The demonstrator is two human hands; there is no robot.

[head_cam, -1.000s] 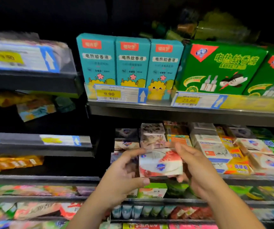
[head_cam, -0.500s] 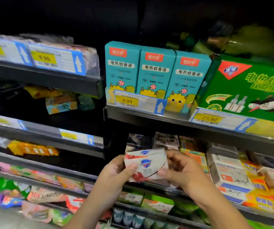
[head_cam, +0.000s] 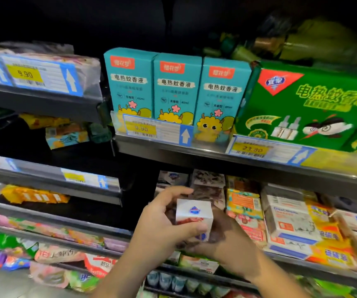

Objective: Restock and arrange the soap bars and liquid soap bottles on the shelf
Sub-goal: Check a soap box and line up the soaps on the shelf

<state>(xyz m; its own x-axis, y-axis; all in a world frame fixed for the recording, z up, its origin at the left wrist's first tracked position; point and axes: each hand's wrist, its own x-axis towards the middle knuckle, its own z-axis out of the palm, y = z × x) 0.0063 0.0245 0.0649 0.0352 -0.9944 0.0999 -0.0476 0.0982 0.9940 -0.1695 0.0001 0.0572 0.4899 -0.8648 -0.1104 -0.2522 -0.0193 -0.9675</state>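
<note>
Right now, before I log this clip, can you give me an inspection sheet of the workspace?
Surface: dark metal shelf, loaded with soap boxes.
Job's things: white soap box with a blue shield logo, held in front of the shelf's left end; stacked soap boxes to its right.
Clutter: soft packets heaped on the lower left shelves.
Hands: left hand grips the box, fingers over its top, thumb on the front; right hand cups it from below-right.
Cables: nothing seen.
Surroundings: three teal boxes and a green box on the shelf above; a 9.90 price tag.
</note>
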